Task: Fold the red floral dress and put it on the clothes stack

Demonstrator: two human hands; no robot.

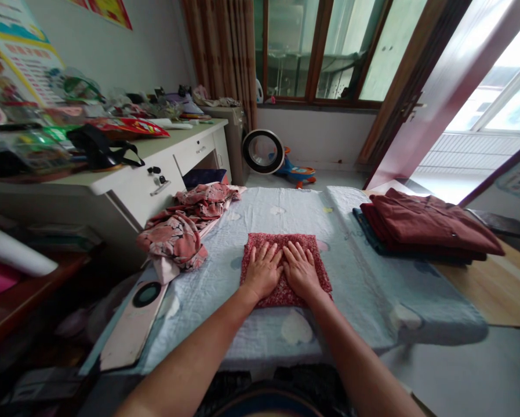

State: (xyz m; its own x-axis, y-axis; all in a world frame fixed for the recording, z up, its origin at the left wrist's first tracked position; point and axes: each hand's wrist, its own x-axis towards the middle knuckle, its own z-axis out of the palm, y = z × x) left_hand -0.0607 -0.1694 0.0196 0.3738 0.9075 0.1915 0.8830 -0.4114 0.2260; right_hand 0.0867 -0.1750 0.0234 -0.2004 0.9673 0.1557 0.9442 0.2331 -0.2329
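Observation:
A red garment with a small pale pattern, folded into a flat square, lies on the pale blue cloth that covers the table. My left hand rests flat on its left half, fingers spread and pointing forward. Beside it, my right hand lies flat on the right half, also with fingers spread. The thumbs nearly meet in the middle of the fabric. Neither hand grips anything.
At the table's left edge lies crumpled pink patterned clothing, with a pale phone-like object nearer me. A stack of folded dark red clothes stands on the right. The cluttered desk borders the left side.

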